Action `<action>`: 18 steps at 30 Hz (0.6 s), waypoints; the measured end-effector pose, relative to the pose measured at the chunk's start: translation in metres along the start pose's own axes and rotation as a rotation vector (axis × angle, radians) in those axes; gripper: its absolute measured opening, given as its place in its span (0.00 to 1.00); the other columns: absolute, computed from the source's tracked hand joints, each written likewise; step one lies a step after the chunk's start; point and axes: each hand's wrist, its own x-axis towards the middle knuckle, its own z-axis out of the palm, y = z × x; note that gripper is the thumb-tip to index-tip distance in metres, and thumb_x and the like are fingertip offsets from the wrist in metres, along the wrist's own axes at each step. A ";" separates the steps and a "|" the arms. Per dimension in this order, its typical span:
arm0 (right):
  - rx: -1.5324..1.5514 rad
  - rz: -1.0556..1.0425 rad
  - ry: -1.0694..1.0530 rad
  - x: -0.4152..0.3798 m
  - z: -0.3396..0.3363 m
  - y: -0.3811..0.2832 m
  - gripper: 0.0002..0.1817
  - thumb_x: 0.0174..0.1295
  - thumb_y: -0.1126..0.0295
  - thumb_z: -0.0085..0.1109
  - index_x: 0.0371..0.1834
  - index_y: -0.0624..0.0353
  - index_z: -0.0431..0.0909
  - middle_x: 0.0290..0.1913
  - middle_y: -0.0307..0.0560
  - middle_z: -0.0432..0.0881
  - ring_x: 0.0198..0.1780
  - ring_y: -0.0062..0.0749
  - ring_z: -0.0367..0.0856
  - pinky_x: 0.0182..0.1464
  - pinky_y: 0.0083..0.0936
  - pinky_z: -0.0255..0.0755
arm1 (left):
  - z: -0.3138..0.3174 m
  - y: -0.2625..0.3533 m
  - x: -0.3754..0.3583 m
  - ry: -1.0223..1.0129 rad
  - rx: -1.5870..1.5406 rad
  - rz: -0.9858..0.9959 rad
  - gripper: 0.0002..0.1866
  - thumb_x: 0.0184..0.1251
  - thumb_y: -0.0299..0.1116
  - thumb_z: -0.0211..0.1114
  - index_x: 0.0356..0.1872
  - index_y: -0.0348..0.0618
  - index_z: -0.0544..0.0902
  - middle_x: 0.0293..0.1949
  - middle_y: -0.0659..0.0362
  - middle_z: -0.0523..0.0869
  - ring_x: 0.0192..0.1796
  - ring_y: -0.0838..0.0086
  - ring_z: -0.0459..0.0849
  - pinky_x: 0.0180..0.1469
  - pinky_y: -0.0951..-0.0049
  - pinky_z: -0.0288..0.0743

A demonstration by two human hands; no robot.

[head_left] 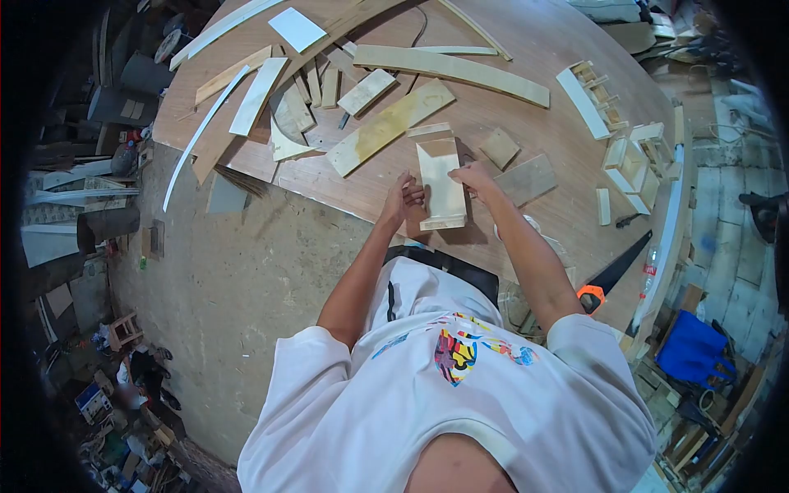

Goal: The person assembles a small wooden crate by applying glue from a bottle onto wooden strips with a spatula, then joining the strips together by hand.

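a pale, oblong, box-like wooden piece [440, 179] is near the front edge of the brown wood-grain table [538, 127]. the right hand [475, 177] pinches its right side; the left hand [405, 197] curls beside its left, grip unclear. beyond lies a yellow-stained flat board [390, 127].

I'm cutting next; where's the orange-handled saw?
Head view, right: the orange-handled saw lies on the brown table, beside the clear plastic bottle.

Losing the curved plank [352, 26] past the top edge; hiding part of the wooden box [438, 181] behind the right hand [475, 176]; not making out the tiny print on the bottle [649, 270].
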 end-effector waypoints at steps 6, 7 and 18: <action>-0.011 -0.021 -0.113 0.010 0.002 0.010 0.10 0.54 0.70 0.66 0.36 0.64 0.79 0.30 0.45 0.81 0.28 0.26 0.78 0.28 0.27 0.71 | -0.002 -0.003 -0.002 -0.023 -0.119 -0.047 0.33 0.65 0.60 0.55 0.56 0.38 0.66 0.42 0.43 0.81 0.45 0.59 0.82 0.52 0.63 0.74; -0.051 -0.062 -0.054 0.016 0.005 0.017 0.13 0.54 0.70 0.66 0.39 0.66 0.78 0.33 0.47 0.82 0.31 0.28 0.79 0.31 0.28 0.72 | 0.000 -0.003 -0.003 -0.020 -0.150 -0.044 0.32 0.66 0.59 0.54 0.55 0.38 0.67 0.42 0.42 0.82 0.45 0.57 0.82 0.52 0.62 0.74; -0.124 -0.117 0.014 0.005 -0.007 0.006 0.25 0.51 0.64 0.69 0.51 0.63 0.75 0.45 0.52 0.83 0.45 0.39 0.81 0.47 0.33 0.74 | 0.007 0.005 -0.015 -0.130 -0.124 -0.018 0.28 0.66 0.52 0.58 0.55 0.40 0.67 0.46 0.47 0.81 0.49 0.61 0.80 0.53 0.64 0.72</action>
